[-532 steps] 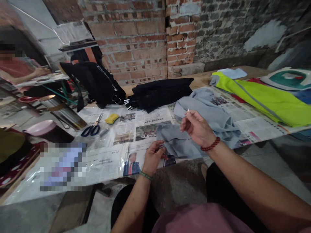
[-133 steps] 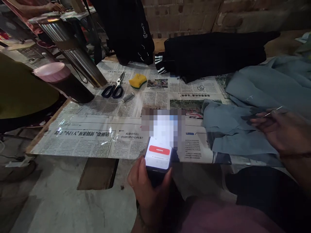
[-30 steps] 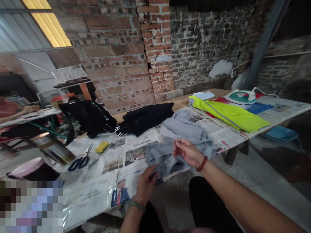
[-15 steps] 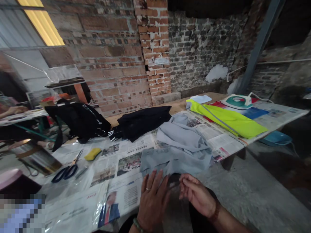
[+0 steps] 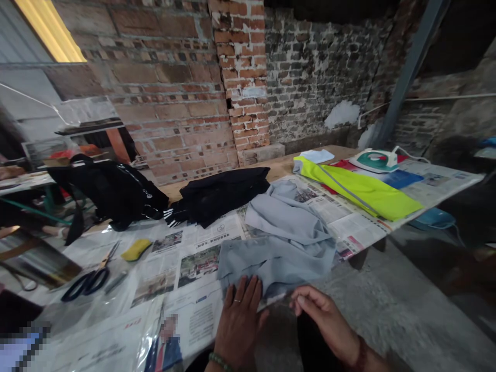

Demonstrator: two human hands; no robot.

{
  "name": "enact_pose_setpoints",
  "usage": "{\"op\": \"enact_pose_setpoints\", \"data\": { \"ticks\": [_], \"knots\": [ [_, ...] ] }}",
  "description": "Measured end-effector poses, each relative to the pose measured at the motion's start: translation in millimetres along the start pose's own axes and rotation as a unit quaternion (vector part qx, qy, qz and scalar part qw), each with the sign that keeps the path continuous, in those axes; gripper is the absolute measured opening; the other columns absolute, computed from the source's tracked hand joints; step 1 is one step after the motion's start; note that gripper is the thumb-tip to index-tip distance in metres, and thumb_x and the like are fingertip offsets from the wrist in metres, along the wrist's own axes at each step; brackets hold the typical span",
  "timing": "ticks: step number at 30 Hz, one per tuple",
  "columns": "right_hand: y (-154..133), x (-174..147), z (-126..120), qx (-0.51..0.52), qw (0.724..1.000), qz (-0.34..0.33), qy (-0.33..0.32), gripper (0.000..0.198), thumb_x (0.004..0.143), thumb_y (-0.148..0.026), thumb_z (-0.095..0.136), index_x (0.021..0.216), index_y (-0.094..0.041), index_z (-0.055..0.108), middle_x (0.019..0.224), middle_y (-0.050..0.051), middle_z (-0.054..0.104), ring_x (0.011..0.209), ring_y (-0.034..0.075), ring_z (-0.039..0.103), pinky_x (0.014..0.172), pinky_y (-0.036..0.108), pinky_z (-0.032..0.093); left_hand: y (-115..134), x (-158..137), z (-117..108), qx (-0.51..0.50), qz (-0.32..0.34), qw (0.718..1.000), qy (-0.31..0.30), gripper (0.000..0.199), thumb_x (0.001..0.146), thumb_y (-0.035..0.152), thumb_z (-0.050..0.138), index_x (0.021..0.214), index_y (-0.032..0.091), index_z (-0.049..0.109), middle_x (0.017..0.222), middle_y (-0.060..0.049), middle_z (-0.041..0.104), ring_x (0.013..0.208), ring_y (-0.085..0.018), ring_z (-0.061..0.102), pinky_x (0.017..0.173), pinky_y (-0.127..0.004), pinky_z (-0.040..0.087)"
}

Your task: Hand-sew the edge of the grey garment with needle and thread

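A light grey garment [image 5: 289, 219] lies crumpled near the table's front edge. My left hand [image 5: 240, 315], with a ring on one finger, rests flat on the garment's near edge, fingers stretched out. To the right, just off the table edge, my right hand [image 5: 320, 312] is closed in a pinch, thumb against forefinger. Whatever may be between those fingertips is too small to make out. The right hand is apart from the cloth.
Scissors [image 5: 91, 279], a yellow sponge [image 5: 135, 249] and a metal flask [image 5: 39, 258] are on the newspaper-covered table [image 5: 197, 323] at left. Behind lie a black bag [image 5: 112, 194] and black clothing [image 5: 225, 194]. A neon-yellow garment [image 5: 356, 188] and an iron [image 5: 374, 160] are at right.
My left hand has settled lower onto the grey cloth, fingers closer together. My right hand has shifted slightly right and down, still pinched. The view has turned a little to the right.
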State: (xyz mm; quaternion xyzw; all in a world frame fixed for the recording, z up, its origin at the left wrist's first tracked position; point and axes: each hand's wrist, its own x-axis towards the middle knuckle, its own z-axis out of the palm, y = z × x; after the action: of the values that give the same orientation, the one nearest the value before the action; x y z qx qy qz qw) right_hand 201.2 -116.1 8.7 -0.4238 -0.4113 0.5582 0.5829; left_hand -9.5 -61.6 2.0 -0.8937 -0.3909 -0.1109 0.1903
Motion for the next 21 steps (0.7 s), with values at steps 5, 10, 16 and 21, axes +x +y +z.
{"op": "enact_pose_setpoints", "data": {
  "ticks": [5,10,16,21],
  "knots": [
    [-5,-4,30,0.163,0.981,0.043,-0.091,0.019,0.076,-0.038,0.059,0.078,-0.019,0.061,0.058,0.001,0.054,0.062,0.016,0.056,0.057,0.027,0.042,-2,-3,1,0.003,0.007,1.000,0.009,0.051,0.085,0.034,0.043,0.133,0.022,0.035,0.134,-0.005,0.044,0.123,-0.027,0.039,0.094,-0.043,0.035],
    [43,-13,29,0.201,0.960,0.126,-0.150,0.026,0.072,-0.041,0.062,0.080,-0.016,0.058,0.047,-0.004,0.047,0.039,0.007,0.045,0.038,0.017,0.030,0,-5,5,0.021,0.005,1.000,-0.001,0.052,0.084,0.030,0.044,0.133,0.019,0.034,0.136,-0.006,0.041,0.124,-0.027,0.037,0.094,-0.043,0.036],
    [82,-23,-33,0.204,0.953,0.195,-0.113,0.029,0.069,-0.044,0.065,0.078,-0.017,0.055,0.046,-0.006,0.040,0.036,0.004,0.036,0.037,0.017,0.023,6,-5,2,0.044,-0.011,0.999,-0.011,0.050,0.081,0.026,0.047,0.130,0.017,0.039,0.134,-0.007,0.044,0.123,-0.025,0.038,0.095,-0.042,0.036],
    [78,-27,-87,0.182,0.948,0.260,-0.016,0.027,0.064,-0.040,0.070,0.075,-0.020,0.056,0.047,-0.006,0.038,0.039,0.005,0.037,0.040,0.017,0.026,7,-8,3,0.046,-0.010,0.999,-0.004,0.050,0.081,0.028,0.046,0.130,0.017,0.039,0.135,-0.007,0.043,0.125,-0.024,0.035,0.096,-0.042,0.035]
  ]
}}
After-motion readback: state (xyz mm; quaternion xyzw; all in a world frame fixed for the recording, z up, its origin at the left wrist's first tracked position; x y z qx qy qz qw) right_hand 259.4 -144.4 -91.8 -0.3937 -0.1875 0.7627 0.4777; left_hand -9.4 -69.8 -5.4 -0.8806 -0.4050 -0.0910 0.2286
